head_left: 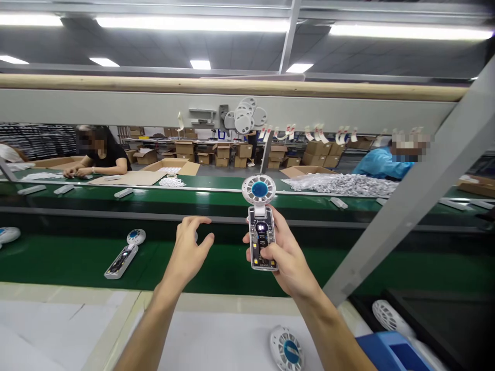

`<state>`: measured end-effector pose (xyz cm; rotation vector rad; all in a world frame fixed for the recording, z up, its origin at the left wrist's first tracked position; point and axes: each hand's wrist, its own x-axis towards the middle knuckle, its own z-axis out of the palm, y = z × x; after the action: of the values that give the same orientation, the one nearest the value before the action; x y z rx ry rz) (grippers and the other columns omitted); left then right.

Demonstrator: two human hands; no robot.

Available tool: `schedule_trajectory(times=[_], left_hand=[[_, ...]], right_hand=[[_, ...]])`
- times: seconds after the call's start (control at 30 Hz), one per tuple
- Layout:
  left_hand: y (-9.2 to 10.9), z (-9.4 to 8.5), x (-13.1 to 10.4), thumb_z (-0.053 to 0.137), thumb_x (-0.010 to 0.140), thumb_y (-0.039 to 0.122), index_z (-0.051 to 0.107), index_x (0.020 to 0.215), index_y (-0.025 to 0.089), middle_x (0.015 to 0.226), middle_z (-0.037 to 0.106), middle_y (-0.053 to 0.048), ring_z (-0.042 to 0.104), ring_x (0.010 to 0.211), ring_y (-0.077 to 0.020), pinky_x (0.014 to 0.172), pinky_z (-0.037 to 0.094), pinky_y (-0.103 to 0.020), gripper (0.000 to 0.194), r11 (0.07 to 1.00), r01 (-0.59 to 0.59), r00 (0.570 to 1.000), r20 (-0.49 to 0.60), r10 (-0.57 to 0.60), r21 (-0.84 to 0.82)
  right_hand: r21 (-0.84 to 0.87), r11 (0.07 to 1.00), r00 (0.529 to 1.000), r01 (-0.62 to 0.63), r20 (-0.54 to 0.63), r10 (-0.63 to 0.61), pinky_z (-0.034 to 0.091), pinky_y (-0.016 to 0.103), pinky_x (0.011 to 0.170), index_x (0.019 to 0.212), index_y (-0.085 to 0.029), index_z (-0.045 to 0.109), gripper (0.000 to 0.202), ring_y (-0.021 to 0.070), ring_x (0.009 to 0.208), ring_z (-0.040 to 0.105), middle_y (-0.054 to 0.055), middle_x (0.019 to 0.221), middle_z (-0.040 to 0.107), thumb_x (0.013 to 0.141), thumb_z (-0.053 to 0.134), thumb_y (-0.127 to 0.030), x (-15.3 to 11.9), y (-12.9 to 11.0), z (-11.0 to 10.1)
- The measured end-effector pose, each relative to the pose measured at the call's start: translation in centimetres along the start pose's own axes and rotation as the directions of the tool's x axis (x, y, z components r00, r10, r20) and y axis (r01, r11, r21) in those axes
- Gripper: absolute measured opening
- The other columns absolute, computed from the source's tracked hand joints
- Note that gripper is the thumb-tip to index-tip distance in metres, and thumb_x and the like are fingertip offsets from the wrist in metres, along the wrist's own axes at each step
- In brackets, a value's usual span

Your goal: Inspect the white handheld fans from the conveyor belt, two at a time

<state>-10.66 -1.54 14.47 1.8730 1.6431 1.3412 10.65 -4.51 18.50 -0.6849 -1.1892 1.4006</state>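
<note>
My right hand (288, 255) grips a small handheld fan (260, 190) upright over the green belt, its round white head with a blue centre on top. The handle's circuit board is exposed, a small light glows on it, and my thumb rests on the board. To the left, my left hand (190, 250) hovers over the belt with fingers curved and apart, holding nothing. Another fan with its board showing (121, 262) lies on the belt further left. On the white worktop below my right forearm is a fan head (286, 349) with a blue centre.
A slanted metal post (406, 180) rises at the right. Near it sit a blue box (394, 350) and a white fan part (389, 315) in a black tray. Across the belt (232, 268), two people work beside cardboard boxes and a heap of white parts (344, 184).
</note>
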Motion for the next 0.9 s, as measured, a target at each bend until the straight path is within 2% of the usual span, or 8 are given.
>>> schedule_trajectory(times=[0.07,0.23,0.5,0.67,0.8,0.9], left_hand=[[0.0,0.0,0.0,0.056,0.086,0.031,0.063,0.111,0.029,0.124,0.055,-0.004,0.048,0.121,-0.0252,0.100,0.044,-0.045,0.026,1.000,-0.009,1.000,-0.005,0.009,-0.002],[0.4,0.0,0.0,0.055,0.087,0.031,0.062,0.112,0.030,0.126,0.053,-0.004,0.045,0.124,-0.0256,0.102,0.043,-0.046,0.026,1.000,0.000,1.000,0.023,0.000,0.007],[0.9,-0.1,-0.2,0.055,0.087,0.029,0.062,0.112,0.027,0.125,0.054,-0.006,0.047,0.122,-0.0269,0.100,0.044,-0.044,0.026,1.000,-0.002,1.000,0.014,0.002,0.014],[1.7,-0.3,-0.4,0.057,0.086,0.030,0.062,0.114,0.027,0.131,0.055,-0.005,0.052,0.122,-0.0236,0.099,0.047,-0.039,0.028,0.980,0.077,0.992,0.111,-0.057,-0.181],[2.5,-0.7,-0.6,0.061,0.086,0.033,0.062,0.115,0.026,0.130,0.060,-0.005,0.051,0.128,-0.0233,0.100,0.048,-0.036,0.030,0.914,0.145,0.973,0.224,-0.062,-0.378],[2.7,-0.9,-0.7,0.062,0.085,0.033,0.063,0.112,0.025,0.129,0.062,-0.005,0.050,0.131,-0.0243,0.101,0.048,-0.035,0.029,0.890,0.162,0.968,0.244,-0.059,-0.426]], right_hand=[[-0.010,1.000,1.000,0.004,-0.008,-0.004,0.053,0.030,0.062,0.148,-0.033,0.029,0.088,0.0159,0.074,0.066,0.005,0.118,0.064,0.069,0.062,-0.014,-0.1,0.0,0.2],[-0.063,0.998,1.000,0.011,0.026,-0.009,0.050,0.029,0.058,0.150,-0.032,0.027,0.075,0.0144,0.063,0.063,0.000,0.090,0.067,0.084,0.061,-0.025,-0.2,0.3,0.2],[-0.060,0.998,0.999,0.015,0.036,-0.013,0.053,0.030,0.062,0.150,-0.034,0.027,0.075,0.0152,0.074,0.064,0.003,0.103,0.066,0.085,0.062,-0.024,-0.3,0.5,0.5],[-0.050,0.999,0.999,0.008,0.037,-0.006,0.056,0.030,0.061,0.148,-0.037,0.029,0.073,0.0111,0.070,0.062,0.006,0.130,0.058,0.085,0.062,-0.022,-0.1,1.1,0.4],[-0.065,0.997,0.994,0.039,0.102,-0.032,0.056,0.031,0.061,0.149,-0.038,0.026,0.073,0.0109,0.069,0.063,0.007,0.134,0.056,0.087,0.062,-0.023,0.2,1.9,0.0],[-0.065,0.996,0.993,0.066,0.103,-0.059,0.056,0.031,0.062,0.149,-0.038,0.026,0.073,0.0120,0.071,0.064,0.007,0.130,0.058,0.087,0.063,-0.024,0.3,2.1,0.1]])
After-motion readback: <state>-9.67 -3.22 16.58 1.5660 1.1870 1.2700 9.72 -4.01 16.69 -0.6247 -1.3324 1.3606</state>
